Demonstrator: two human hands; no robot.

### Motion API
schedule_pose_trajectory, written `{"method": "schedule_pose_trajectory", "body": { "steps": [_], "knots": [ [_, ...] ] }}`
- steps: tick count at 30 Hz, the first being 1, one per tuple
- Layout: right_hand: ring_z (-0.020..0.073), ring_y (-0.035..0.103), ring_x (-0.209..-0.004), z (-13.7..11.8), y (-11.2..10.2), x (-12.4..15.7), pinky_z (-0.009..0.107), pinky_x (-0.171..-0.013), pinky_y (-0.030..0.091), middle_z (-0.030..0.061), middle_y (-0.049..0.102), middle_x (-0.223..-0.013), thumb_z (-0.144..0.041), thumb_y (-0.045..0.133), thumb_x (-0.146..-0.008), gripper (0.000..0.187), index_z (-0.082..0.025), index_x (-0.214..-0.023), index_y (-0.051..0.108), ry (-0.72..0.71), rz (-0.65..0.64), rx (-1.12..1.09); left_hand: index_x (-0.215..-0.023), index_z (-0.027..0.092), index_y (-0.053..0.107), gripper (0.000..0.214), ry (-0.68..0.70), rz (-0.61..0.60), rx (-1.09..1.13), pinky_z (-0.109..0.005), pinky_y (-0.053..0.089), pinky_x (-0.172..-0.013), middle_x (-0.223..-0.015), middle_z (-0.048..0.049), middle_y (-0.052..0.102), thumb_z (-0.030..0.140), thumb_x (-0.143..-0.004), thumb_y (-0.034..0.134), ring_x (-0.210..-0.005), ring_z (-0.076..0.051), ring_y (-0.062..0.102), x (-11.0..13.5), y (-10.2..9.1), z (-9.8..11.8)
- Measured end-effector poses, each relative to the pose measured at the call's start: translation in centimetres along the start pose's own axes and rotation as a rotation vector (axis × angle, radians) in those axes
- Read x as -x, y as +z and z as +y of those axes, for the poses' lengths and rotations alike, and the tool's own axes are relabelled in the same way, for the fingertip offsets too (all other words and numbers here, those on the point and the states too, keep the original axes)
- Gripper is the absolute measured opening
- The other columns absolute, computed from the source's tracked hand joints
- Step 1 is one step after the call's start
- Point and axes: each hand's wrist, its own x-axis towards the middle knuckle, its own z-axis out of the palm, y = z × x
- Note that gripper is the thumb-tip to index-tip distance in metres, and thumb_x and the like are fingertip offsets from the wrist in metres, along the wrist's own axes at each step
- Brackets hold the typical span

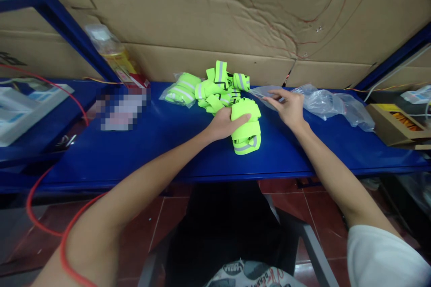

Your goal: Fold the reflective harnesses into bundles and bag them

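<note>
My left hand (224, 123) is closed around a folded neon-yellow reflective strap bundle (246, 128), its thumb lying over the top and grey stripes showing at the lower end. To the right, my right hand (286, 105) pinches the edge of a clear plastic bag (267, 92) between thumb and fingers. Behind the left hand lies a loose pile of neon-yellow straps (218, 87) with grey stripes and some black parts. Left of that pile rests a bagged strap bundle (183, 89) in clear plastic.
More clear plastic bags (332, 103) lie on the blue table (161, 143) at the right. An open cardboard box (387, 121) stands at the right end. A bottle (112, 51) stands back left. A red hose (30, 206) loops past my left arm. Cardboard (188, 18) lines the back.
</note>
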Motion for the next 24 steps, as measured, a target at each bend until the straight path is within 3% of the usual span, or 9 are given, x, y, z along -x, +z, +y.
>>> {"method": "schedule_pose_trajectory", "body": {
  "steps": [5, 12, 17, 21, 24],
  "knots": [
    [0.0306, 0.078, -0.090, -0.6, 0.2, 0.1, 0.047, -0.086, 0.065, 0.0087, 0.085, -0.096, -0.044, 0.078, -0.092, 0.031, -0.024, -0.112, 0.089, 0.025, -0.055, 0.021, -0.121, 0.016, 0.084, 0.051, 0.069, -0.050, 0.017, -0.049, 0.069, -0.099, -0.127, -0.0156, 0.085, 0.056, -0.089, 0.085, -0.114, -0.033, 0.083, 0.0, 0.0, 0.0],
    [0.0261, 0.075, -0.088, -3.0, 1.1, 0.8, 0.040, -0.074, 0.062, 0.0066, 0.082, -0.094, -0.043, 0.079, -0.087, 0.020, -0.026, -0.092, 0.089, 0.053, -0.071, -0.248, -0.124, 0.016, 0.082, 0.056, 0.199, -0.216, 0.000, -0.045, 0.069, -0.097, -0.127, -0.0143, 0.085, 0.062, -0.092, 0.082, -0.112, -0.032, 0.082, 0.3, 0.1, 0.8],
    [0.0270, 0.076, -0.093, -4.0, 1.5, 1.1, 0.041, -0.076, 0.063, 0.0057, 0.084, -0.098, -0.052, 0.083, -0.085, 0.024, -0.028, -0.088, 0.087, 0.066, -0.093, -0.342, -0.124, 0.017, 0.081, 0.052, 0.230, -0.198, -0.020, -0.044, 0.067, -0.101, -0.128, -0.0137, 0.084, 0.060, -0.095, 0.078, -0.114, -0.030, 0.081, 0.3, 0.3, 0.9],
    [0.0262, 0.077, -0.090, -4.1, 1.9, 1.2, 0.040, -0.072, 0.063, 0.0068, 0.085, -0.100, -0.062, 0.081, -0.091, 0.036, -0.026, -0.092, 0.087, 0.109, -0.012, -0.392, -0.125, 0.017, 0.081, 0.054, 0.184, -0.176, -0.048, -0.045, 0.067, -0.100, -0.128, -0.0147, 0.084, 0.061, -0.094, 0.080, -0.113, -0.032, 0.082, 0.2, 0.0, 0.9],
    [0.0231, 0.075, -0.077, -4.0, 2.3, 1.1, 0.038, -0.068, 0.064, 0.0052, 0.083, -0.089, -0.072, 0.081, -0.090, 0.047, -0.025, -0.093, 0.086, 0.144, 0.093, -0.414, -0.128, 0.016, 0.080, 0.057, 0.154, -0.165, -0.066, -0.046, 0.067, -0.102, -0.131, -0.0149, 0.084, 0.061, -0.093, 0.080, -0.117, -0.033, 0.081, 0.1, -0.1, 0.9]
  ]
}}
